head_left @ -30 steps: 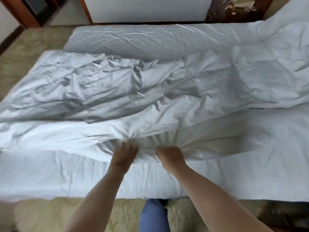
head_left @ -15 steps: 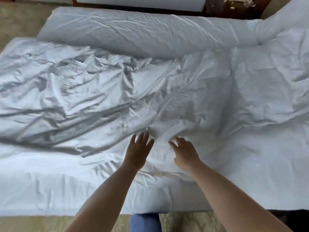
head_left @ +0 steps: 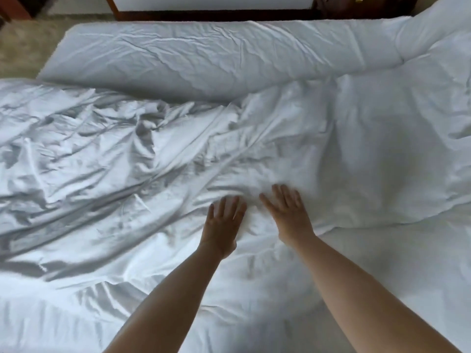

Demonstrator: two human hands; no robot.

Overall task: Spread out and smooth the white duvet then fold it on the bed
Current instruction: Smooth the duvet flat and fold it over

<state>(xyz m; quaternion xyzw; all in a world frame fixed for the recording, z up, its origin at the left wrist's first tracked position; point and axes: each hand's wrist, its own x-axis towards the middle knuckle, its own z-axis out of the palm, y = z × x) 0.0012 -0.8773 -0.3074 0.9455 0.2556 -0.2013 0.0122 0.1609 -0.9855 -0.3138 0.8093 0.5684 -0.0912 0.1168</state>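
The white duvet [head_left: 158,174] lies spread across the bed [head_left: 382,263], covering most of the view; its part from 8 to 10 o'clock is heavily wrinkled with deep grey folds, while the part toward 2 and 3 o'clock is smoother. Near the centre, slightly toward 6 o'clock, both hands lie flat on the cloth, side by side and just apart. The left hand [head_left: 223,224] has its fingers straight and close together, palm down, gripping nothing. The right hand [head_left: 289,215] at its 3 o'clock side has its fingers straight and slightly spread, also palm down on the duvet. Both bare forearms run in from 6 o'clock. At 12 o'clock a long white pillow [head_left: 204,57] lies across the bed, with a dark wooden frame [head_left: 216,15] behind it and beige carpet [head_left: 23,52] at 10 o'clock.
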